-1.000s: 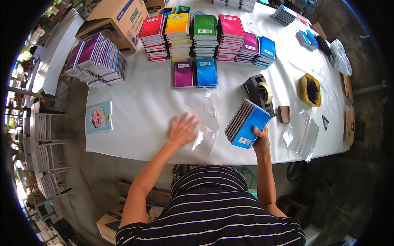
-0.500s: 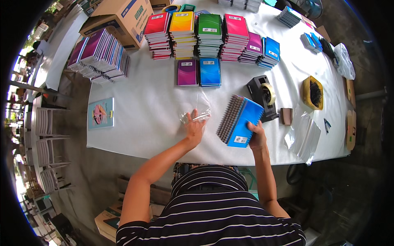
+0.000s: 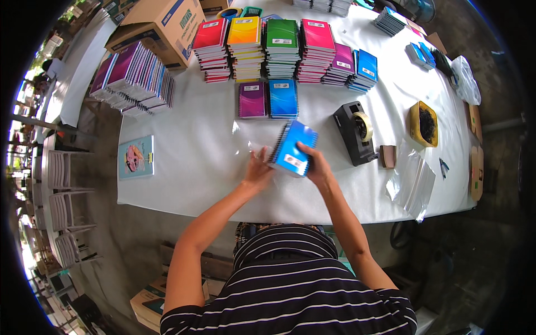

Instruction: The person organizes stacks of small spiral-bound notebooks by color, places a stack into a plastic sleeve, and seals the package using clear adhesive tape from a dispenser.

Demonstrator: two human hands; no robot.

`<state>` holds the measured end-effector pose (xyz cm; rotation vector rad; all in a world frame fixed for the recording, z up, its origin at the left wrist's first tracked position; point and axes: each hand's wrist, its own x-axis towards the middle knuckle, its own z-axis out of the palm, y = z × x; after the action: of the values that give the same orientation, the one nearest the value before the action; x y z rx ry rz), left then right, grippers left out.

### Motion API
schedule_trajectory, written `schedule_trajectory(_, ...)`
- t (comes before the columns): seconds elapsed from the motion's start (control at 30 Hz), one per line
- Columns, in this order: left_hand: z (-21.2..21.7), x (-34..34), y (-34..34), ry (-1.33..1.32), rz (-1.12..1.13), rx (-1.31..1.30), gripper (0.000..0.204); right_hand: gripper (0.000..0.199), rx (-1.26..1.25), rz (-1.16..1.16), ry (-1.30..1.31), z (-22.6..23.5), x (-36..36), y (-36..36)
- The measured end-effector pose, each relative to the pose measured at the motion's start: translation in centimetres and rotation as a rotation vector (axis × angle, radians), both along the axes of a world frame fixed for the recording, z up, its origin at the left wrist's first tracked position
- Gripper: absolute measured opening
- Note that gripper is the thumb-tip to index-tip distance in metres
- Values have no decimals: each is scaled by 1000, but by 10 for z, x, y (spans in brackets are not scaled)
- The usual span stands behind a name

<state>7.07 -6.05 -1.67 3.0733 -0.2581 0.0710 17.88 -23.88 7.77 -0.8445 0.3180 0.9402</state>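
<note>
My right hand (image 3: 317, 164) grips a small stack of blue spiral notebooks (image 3: 298, 142), thumb on the top cover, tilted above the table. Close by its coil edge, my left hand (image 3: 258, 172) holds a clear plastic bag (image 3: 249, 146), its fingers partly raised. Glare and blur hide much of the bag, and I cannot make out whether the notebooks are inside it. Just beyond lie a purple notebook pile (image 3: 252, 100) and a blue notebook pile (image 3: 283, 99), side by side.
Behind stand tall notebook stacks in red (image 3: 209, 34), yellow (image 3: 244, 30), green (image 3: 282, 34) and pink (image 3: 317, 34). A black tape dispenser (image 3: 350, 131), yellow tub (image 3: 416, 120), clear plastic sleeves (image 3: 413, 181) and pliers (image 3: 444, 167) lie right. A cardboard box (image 3: 178, 33) stands far left.
My right hand has carried the blue notebooks left, away from the tape dispenser, to my left hand. The left hand has shifted slightly left and its fingers have lifted with the plastic.
</note>
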Motion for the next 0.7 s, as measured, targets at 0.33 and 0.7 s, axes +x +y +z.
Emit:
schedule_trajectory(0.33,46,-25,5,204,355,-156,79,64,-387,-114,-316,22,29,-82)
schedule_trajectory(0.7,17,-31,14,41,-24,-246,68,68,-290,283,-201,31,30,73)
